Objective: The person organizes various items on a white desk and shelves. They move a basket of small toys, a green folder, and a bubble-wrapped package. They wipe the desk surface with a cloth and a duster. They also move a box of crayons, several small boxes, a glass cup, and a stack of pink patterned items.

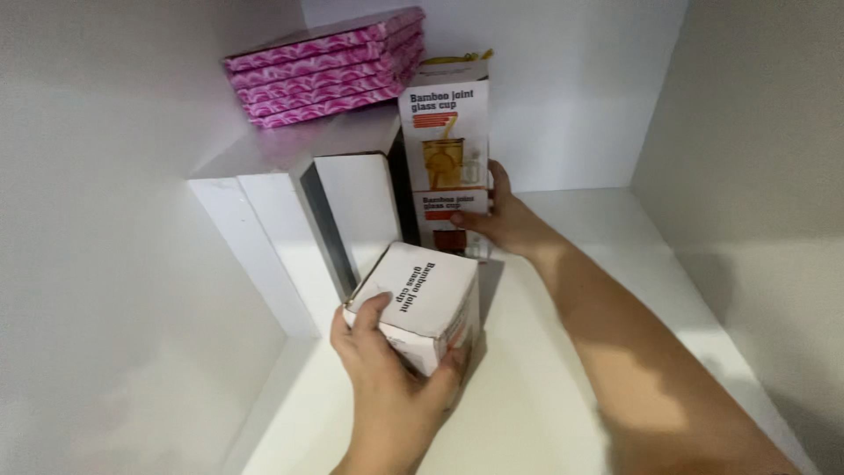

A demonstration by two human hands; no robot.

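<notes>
My left hand (391, 378) grips a small white cardboard box (422, 295) with black lettering on top, held at its near corner low on the white shelf (563, 352). My right hand (503, 220) reaches further back and rests on the lower of two stacked white boxes (453, 224) that show a picture of an amber glass cup. The upper stacked box (444, 123) stands upright on it. The held box sits just in front of this stack.
Tall white upright boxes (290, 237) stand at the left. A pile of several flat pink patterned boxes (330, 66) lies on top of them. White walls close in the shelf at left, back and right (756, 132).
</notes>
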